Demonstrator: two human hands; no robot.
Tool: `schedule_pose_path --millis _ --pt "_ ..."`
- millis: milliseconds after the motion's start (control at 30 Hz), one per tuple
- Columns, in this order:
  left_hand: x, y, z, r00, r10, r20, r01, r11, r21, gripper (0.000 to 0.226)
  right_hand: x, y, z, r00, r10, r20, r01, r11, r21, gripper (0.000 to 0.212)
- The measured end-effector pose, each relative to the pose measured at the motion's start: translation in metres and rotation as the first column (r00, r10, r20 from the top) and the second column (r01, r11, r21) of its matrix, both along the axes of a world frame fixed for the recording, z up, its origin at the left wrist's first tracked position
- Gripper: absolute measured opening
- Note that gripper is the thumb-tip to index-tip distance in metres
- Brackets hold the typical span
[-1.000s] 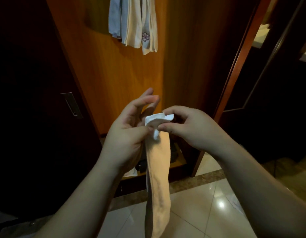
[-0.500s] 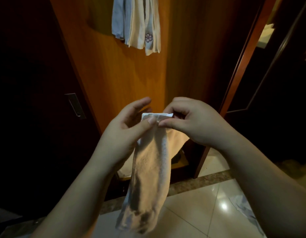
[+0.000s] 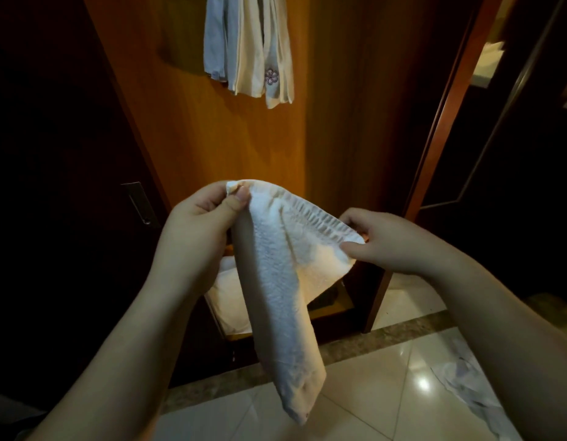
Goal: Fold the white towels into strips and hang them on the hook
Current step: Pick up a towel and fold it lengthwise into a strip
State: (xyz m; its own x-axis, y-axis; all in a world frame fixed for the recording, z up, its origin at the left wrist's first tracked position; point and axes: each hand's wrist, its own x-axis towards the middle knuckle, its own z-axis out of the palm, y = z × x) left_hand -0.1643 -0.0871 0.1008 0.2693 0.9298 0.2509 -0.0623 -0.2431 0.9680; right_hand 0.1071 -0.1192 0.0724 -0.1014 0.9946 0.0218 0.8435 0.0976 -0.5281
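A white towel (image 3: 279, 281) hangs in front of me, its top edge stretched between both hands and its lower end drooping toward the floor. My left hand (image 3: 199, 224) pinches the towel's upper left corner between thumb and fingers. My right hand (image 3: 390, 240) pinches the upper right corner, lower than the left. Several folded towel strips (image 3: 250, 49), one pale blue and the others cream with a small flower mark, hang high on the wooden wall; the hook itself is out of view.
An orange wooden panel (image 3: 218, 135) faces me, with a dark door and metal handle (image 3: 139, 202) to the left. More white cloth (image 3: 224, 300) lies on a low shelf behind the towel. A crumpled cloth (image 3: 466, 386) lies on the glossy tiled floor at right.
My hands have moved apart, spreading the towel's top edge wide from the narrow bunched strip held a second ago. The left hand rose and the right hand dropped lower.
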Motion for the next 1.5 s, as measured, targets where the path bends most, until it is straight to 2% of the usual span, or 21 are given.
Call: schedule_pose_path --millis 100,167,333,467,533,733,800,900,1000,1167,1267,1333,1433,1500 --pt "0.002 0.004 -0.004 1.000 -0.005 0.019 0.005 1.000 -0.025 0.023 -0.003 -0.005 -0.011 0.992 -0.038 -0.121 0.050 0.994 0.094 0.047" --pt "0.003 0.008 -0.006 0.999 -0.004 0.035 0.005 1.000 -0.030 0.023 -0.005 -0.007 -0.019 0.979 -0.034 -0.200 0.070 0.982 0.175 0.051" --pt "-0.002 0.018 -0.005 0.999 -0.006 0.052 0.005 1.000 0.005 0.026 -0.010 -0.007 -0.035 0.978 0.047 -0.203 -0.021 0.992 0.125 0.037" --pt "-0.011 0.024 -0.004 1.000 -0.004 0.030 0.004 1.000 0.010 0.031 -0.012 0.001 -0.036 0.948 -0.016 -0.318 0.050 0.994 0.099 0.041" --pt "-0.014 0.026 -0.004 1.000 0.007 0.013 -0.007 1.000 0.017 0.033 -0.013 0.002 -0.035 0.943 -0.006 -0.333 0.033 0.997 0.076 0.039" --pt "-0.020 0.030 -0.003 0.999 0.036 0.006 -0.036 0.997 0.073 0.021 -0.018 0.011 -0.026 0.957 0.047 -0.287 -0.060 0.997 -0.037 0.008" --pt "-0.026 0.031 -0.002 0.998 0.063 -0.015 -0.060 0.991 0.121 0.019 -0.013 0.014 -0.017 0.970 -0.010 -0.244 0.002 0.999 -0.034 0.024" --pt "-0.035 0.034 -0.003 0.991 0.120 -0.057 -0.109 0.979 0.175 0.017 -0.003 0.018 0.003 0.962 -0.060 -0.265 0.095 0.988 0.122 0.023" --pt "-0.043 0.041 -0.008 0.984 0.165 -0.069 -0.155 0.978 0.138 0.017 0.003 0.020 0.022 0.969 0.013 -0.247 0.057 0.960 0.276 0.016" --pt "-0.049 0.049 -0.016 0.990 0.124 -0.064 -0.119 0.990 0.074 0.018 0.009 0.019 0.033 0.985 0.067 -0.162 -0.033 0.979 0.203 0.009" --pt "-0.049 0.049 -0.016 0.995 0.085 -0.045 -0.082 0.994 0.079 0.022 0.012 0.015 0.044 0.991 0.056 -0.122 -0.017 0.955 0.298 0.008" --pt "-0.048 0.047 -0.016 0.996 0.077 -0.040 -0.072 0.991 0.112 0.025 0.012 0.013 0.044 0.983 0.044 -0.177 0.024 0.930 0.366 0.006" --pt "-0.042 0.044 -0.021 0.996 0.087 -0.037 -0.082 0.989 0.122 0.022 0.006 0.012 0.027 0.982 -0.020 -0.190 0.092 0.922 0.376 0.023" --pt "-0.037 0.041 -0.024 0.995 0.088 -0.044 -0.082 0.987 0.136 0.021 0.003 0.012 0.018 0.958 -0.069 -0.277 0.186 0.887 0.423 0.027"
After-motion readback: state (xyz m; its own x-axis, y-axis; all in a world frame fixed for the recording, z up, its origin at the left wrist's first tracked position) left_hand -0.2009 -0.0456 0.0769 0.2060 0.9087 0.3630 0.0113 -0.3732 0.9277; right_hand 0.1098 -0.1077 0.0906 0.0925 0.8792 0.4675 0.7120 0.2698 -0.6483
